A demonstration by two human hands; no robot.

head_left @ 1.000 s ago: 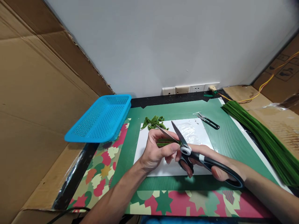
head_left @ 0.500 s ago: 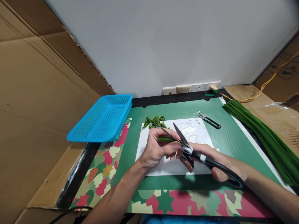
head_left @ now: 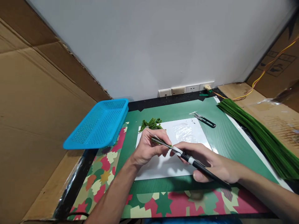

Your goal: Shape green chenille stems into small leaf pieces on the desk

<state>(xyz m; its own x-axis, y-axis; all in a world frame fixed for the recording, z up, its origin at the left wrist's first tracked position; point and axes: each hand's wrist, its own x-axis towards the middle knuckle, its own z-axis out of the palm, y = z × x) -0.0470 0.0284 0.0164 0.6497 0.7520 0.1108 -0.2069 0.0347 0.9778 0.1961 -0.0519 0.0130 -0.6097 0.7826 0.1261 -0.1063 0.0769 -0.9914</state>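
Note:
My left hand [head_left: 149, 148] pinches a short bundle of green pipe cleaner pieces [head_left: 161, 142] over the white sheet [head_left: 187, 132]. My right hand [head_left: 210, 165] grips the black-handled scissors [head_left: 187, 157], whose blades are closed against the green bundle beside my left fingers. A small pile of cut green pieces [head_left: 150, 123] lies at the sheet's far left corner.
A blue plastic basket [head_left: 98, 124] sits tilted at the left on the cardboard edge. Small black snips [head_left: 204, 119] lie on the green mat [head_left: 217, 137]. A long bundle of green pipe cleaners [head_left: 257, 133] stretches along the right. Cardboard walls stand on both sides; wall sockets [head_left: 184, 89] behind.
The scissor blades, open before, have closed on the green bundle. Both hands shifted slightly left and the view tilted a little.

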